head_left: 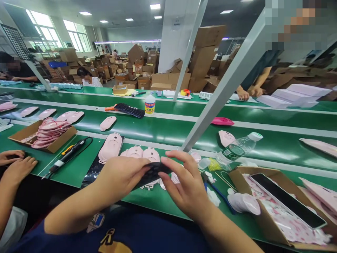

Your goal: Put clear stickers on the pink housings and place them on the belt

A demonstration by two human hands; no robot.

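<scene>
The room is being lit by white ceiling panels (155, 6), while daylight is being let in through tall windows (76, 35) on the left. A wide white pillar (173, 45) is being flanked by piled cardboard boxes (207, 37). The long green table (168, 123) is being overhung by a slanting grey post (226, 82). The far wall (129, 34), perhaps pale grey though too distant to be judged, is being fronted by a strip light (131, 41).

1. Clear water bottle (238, 149), tilted at the workbench's (76, 168) far edge.
2. Phone (288, 200), lying across an open carton (265, 223) by the near edge.
3. Piled cardboard boxes (170, 79), beyond the belt's (147, 128) far edge.
</scene>
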